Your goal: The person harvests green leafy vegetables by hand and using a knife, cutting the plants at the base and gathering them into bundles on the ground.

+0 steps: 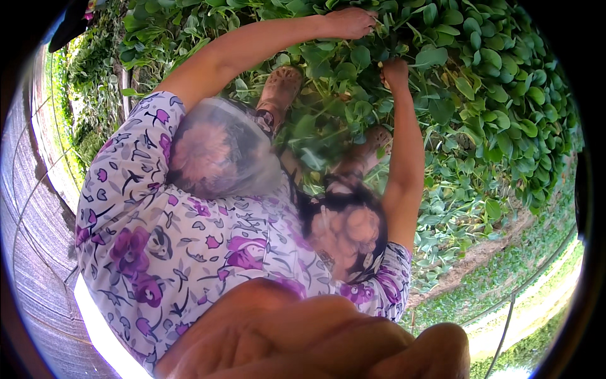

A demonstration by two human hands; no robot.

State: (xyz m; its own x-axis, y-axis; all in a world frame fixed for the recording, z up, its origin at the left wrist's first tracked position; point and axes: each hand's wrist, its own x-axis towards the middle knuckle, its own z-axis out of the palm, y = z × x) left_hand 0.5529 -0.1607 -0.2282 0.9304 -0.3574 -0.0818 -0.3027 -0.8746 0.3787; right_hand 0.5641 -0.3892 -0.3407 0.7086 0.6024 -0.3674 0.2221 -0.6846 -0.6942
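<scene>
Dense leafy green plants (490,57) with rounded leaves grow before me. My left hand (352,22) reaches in among them at the top of the view, its fingers bent at the stems; what they hold is hidden by leaves. Below it and a little to the right, my right hand (394,73) is curled close to the plant bases, with a small pale bit showing at its fingers. The two hands are apart. Loose or bent stems and leaves (322,111) lie between my feet.
A brown perforated clog (282,87) is on one foot and a second clog (374,142) on the other, both among plants. A strip of bare soil (492,251) runs at the lower right. Greyish ribbed sheeting (52,303) and thin curved poles stand at the left edge.
</scene>
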